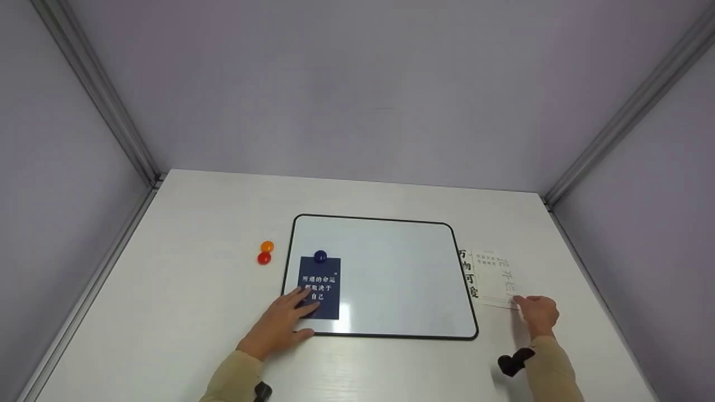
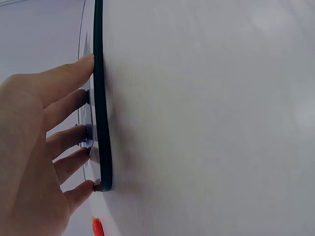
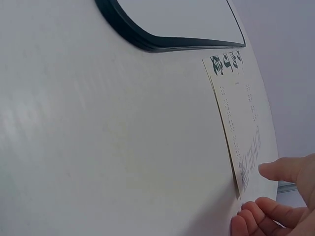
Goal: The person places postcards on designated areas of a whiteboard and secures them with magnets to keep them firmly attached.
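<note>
A dark blue card [image 1: 329, 304] with white printed characters lies on the left part of a black-rimmed whiteboard [image 1: 399, 279]. At its top edge sits a round dark blue magnet [image 1: 320, 256]. My left hand [image 1: 286, 319] rests with spread fingers on the card's lower left and the board's edge; its thumb [image 2: 78, 69] touches the black rim. To the board's right, pale printed paper cards [image 1: 491, 276] lie in a layered strip. My right hand [image 1: 539, 314] is at their near right corner, thumb [image 3: 280, 169] above and curled fingertips beside the edge, with a gap between.
Left of the board, an orange round magnet [image 1: 267, 246] and a red round magnet [image 1: 264, 258] sit side by side on the white table [image 1: 195, 268]. Grey walls [image 1: 357, 100] stand at the back and both sides. Dark devices are strapped at both wrists.
</note>
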Available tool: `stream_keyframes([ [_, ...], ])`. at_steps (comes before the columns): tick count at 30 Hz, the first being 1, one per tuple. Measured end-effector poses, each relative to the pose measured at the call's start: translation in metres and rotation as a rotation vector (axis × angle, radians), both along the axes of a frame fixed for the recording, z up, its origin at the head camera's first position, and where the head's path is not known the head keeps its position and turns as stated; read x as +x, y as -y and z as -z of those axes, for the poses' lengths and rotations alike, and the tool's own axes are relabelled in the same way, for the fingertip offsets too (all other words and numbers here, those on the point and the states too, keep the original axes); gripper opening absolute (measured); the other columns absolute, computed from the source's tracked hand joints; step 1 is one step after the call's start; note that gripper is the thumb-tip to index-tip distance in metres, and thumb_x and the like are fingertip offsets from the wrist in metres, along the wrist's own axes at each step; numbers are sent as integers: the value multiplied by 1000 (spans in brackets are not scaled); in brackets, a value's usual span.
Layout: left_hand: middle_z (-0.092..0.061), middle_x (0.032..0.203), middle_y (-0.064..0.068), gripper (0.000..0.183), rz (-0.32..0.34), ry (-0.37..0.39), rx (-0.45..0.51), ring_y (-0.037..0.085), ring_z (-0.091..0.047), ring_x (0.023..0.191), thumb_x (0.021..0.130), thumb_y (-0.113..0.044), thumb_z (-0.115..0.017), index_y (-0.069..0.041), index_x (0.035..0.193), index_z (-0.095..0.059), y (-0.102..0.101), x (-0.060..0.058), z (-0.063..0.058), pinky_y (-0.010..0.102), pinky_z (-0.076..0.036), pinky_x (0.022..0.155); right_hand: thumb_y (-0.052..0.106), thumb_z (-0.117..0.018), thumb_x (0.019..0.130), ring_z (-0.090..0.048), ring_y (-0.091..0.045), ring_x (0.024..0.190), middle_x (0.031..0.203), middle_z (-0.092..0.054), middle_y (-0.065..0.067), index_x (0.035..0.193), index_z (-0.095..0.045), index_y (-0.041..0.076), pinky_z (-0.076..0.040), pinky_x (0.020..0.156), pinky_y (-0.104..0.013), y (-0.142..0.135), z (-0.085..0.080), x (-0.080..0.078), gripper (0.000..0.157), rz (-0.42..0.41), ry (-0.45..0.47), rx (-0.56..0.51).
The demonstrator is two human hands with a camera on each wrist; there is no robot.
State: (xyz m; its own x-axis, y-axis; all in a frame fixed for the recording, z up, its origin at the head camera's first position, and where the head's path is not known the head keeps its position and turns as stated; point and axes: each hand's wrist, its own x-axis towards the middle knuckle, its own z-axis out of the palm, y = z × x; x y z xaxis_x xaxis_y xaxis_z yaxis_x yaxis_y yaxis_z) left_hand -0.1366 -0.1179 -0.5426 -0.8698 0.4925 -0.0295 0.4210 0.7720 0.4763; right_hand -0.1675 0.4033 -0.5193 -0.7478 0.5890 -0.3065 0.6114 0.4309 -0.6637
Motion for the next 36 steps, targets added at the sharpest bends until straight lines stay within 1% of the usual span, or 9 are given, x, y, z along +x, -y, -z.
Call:
stream_keyframes([
  [2,-41,151,20,53,-1,1,-6,43,-35,143,89,-31,-65,-11,136,-55,0,0,0,58,-30,117,23,-53,91,-43,-48,125,136,-45,-36,131,-44,-16,-39,109,-55,2,1,-2,57,6,15,-4],
  [5,-41,152,19,53,-5,5,-6,42,-34,143,89,-31,-65,-11,137,-54,0,0,-1,58,-30,117,24,-55,90,-43,-47,126,137,-44,-35,131,-43,-17,-37,111,-55,6,3,-4,59,15,38,-1],
  [9,-40,153,19,53,-7,8,-8,42,-34,143,89,-32,-65,-11,137,-55,0,0,0,58,-30,117,24,-59,89,-46,-48,125,136,-46,-36,131,-43,-18,-40,110,-54,12,5,-7,61,8,56,27],
  [15,-40,153,19,53,-4,3,-2,41,-34,143,90,-33,-64,-12,137,-54,1,-1,2,58,-30,117,27,-66,86,-54,-47,112,127,-53,-39,124,-48,-22,-46,101,-53,20,7,-7,64,-25,58,100],
  [20,-40,152,19,53,-10,-1,-1,41,-34,143,89,-32,-65,-12,137,-55,1,-1,1,58,-30,117,34,-70,83,-51,-44,105,123,-53,-41,124,-47,-24,-46,99,-54,21,10,-8,74,-37,71,153],
  [25,-41,152,17,53,-20,-3,-10,41,-34,143,89,-32,-66,-12,136,-55,0,-1,2,57,-31,117,36,-72,81,-54,-41,102,122,-55,-39,123,-49,-23,-48,95,-54,21,14,-8,76,-48,56,147],
  [28,-41,152,17,52,-20,-8,-12,41,-35,143,89,-33,-66,-13,136,-56,1,-1,3,57,-32,117,35,-72,81,-53,-42,103,124,-54,-39,125,-48,-22,-47,96,-55,20,13,-8,76,-38,56,129],
  [32,-41,153,17,52,-22,-6,-12,40,-35,143,89,-35,-66,-13,136,-56,1,-2,5,57,-31,117,32,-72,82,-52,-43,109,127,-52,-38,128,-45,-22,-45,101,-55,21,13,-9,75,-13,53,100],
  [36,-41,153,17,52,-23,1,-9,41,-34,143,89,-35,-66,-13,135,-56,1,-2,5,58,-31,117,25,-70,84,-49,-47,120,132,-47,-39,133,-37,-22,-41,109,-55,20,13,-10,74,7,21,49],
])
